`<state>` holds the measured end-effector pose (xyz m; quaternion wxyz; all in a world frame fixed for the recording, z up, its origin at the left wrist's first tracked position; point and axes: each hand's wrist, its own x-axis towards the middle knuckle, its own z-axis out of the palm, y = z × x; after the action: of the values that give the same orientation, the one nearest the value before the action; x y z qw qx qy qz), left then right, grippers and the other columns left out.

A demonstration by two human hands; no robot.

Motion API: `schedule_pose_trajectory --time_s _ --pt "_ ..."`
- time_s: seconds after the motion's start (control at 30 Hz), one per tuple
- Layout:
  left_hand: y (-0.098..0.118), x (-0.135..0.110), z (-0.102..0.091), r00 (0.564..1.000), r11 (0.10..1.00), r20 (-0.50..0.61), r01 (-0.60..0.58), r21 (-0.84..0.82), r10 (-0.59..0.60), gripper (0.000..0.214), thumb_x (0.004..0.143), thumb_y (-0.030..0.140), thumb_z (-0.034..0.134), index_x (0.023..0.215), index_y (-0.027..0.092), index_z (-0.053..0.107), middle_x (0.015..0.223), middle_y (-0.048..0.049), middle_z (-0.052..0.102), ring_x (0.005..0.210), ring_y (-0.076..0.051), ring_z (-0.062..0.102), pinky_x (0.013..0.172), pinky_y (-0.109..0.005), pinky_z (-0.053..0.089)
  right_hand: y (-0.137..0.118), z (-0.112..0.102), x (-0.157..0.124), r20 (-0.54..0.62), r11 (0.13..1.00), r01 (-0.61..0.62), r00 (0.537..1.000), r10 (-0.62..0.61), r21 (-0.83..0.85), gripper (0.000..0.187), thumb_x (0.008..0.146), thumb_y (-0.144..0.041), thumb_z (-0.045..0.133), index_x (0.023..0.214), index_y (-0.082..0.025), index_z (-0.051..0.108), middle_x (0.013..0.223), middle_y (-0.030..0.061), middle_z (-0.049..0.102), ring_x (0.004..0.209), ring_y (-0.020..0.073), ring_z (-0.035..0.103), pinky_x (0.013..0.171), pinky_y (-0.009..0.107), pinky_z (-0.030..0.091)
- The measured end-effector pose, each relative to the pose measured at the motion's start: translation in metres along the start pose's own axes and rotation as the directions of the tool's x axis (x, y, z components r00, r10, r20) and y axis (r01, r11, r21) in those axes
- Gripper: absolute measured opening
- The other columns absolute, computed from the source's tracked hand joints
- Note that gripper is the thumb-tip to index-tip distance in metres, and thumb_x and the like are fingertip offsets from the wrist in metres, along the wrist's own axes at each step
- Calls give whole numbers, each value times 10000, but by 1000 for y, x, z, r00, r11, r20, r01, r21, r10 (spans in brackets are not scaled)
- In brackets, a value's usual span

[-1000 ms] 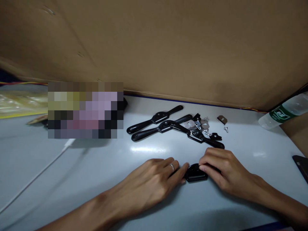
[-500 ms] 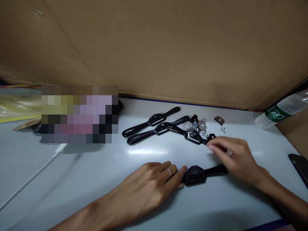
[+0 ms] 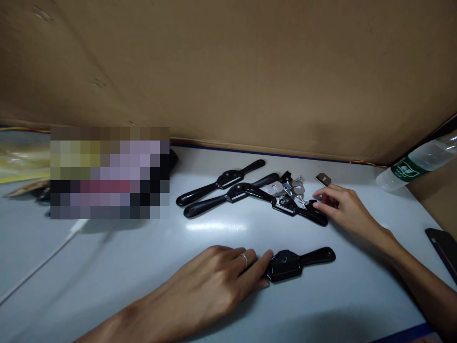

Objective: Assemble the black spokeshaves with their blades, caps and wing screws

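Note:
A black spokeshave body [image 3: 289, 264] lies on the pale table [image 3: 143, 257] in front of me. My left hand [image 3: 214, 281], with a ring on one finger, covers its left handle with bent fingers and holds it down. My right hand [image 3: 342, 207] is further back, its fingertips curled together in a pinch at the right end of a heap of three more black spokeshaves [image 3: 228, 190] and small silver metal parts [image 3: 291, 186]. What the fingertips hold is hidden. A small brown blade plate [image 3: 323, 179] lies just behind that hand.
A big sheet of cardboard [image 3: 250, 71] leans over the back of the table. A clear water bottle with a green label [image 3: 414, 166] lies at the right. A dark flat object [image 3: 442, 243] sits at the right edge. A white cable [image 3: 43, 264] crosses the left side below a blurred patch [image 3: 109, 172].
My right hand let go of the near spokeshave's right handle and moved back and right to the small parts by the heap. My left hand stayed on the spokeshave.

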<state>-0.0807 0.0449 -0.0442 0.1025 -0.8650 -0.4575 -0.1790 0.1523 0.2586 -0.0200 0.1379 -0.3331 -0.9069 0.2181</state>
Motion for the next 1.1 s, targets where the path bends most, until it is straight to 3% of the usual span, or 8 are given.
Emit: schedule_pose_trajectory --time_s 0.13,0.23,0.53,0.7,0.87,1.1 --pt "-1 0 1 999 998 24 30 -57 -29 252 1078 250 368 1195 115 545 705 11 631 488 -138 558 433 -305 365 9 0 2 99 996 -20 995 11 87 120 856 -282 685 959 -221 683 863 20 633 761 181 579 681 313 435" --pt "-1 -2 2 999 997 37 37 -66 -35 250 1078 240 366 1203 112 540 715 7 633 504 -137 570 441 -305 360 12 -2 3 99 994 -33 995 23 104 91 837 -278 697 897 -215 669 837 13 635 728 172 567 660 306 431" --pt "0 1 1 999 998 29 32 -55 -31 292 1094 231 287 1175 126 547 697 13 625 489 -150 554 450 -327 357 -21 14 -3 -119 1000 -3 993 3 2 153 948 -318 576 923 -209 681 883 55 645 804 210 594 747 358 432" --pt "1 0 2 999 998 26 38 -57 -37 288 1092 239 293 1152 130 553 700 6 630 498 -159 559 452 -335 358 -25 24 0 -46 999 10 999 -12 -32 116 947 -288 569 921 -212 653 938 59 632 862 221 597 793 370 437" --pt "2 -1 3 999 997 22 41 -70 -40 232 1078 243 364 1151 130 553 712 5 636 516 -157 563 465 -333 358 -20 17 4 18 1000 26 999 -26 1 75 928 -252 597 889 -213 647 887 41 636 783 191 590 726 336 440" --pt "1 -3 4 999 997 13 37 -62 -36 273 1090 259 325 1156 131 556 718 3 637 510 -157 553 465 -329 349 -15 21 3 -20 998 51 998 -51 -24 43 899 -240 646 862 -218 649 843 21 624 752 184 577 686 320 424"
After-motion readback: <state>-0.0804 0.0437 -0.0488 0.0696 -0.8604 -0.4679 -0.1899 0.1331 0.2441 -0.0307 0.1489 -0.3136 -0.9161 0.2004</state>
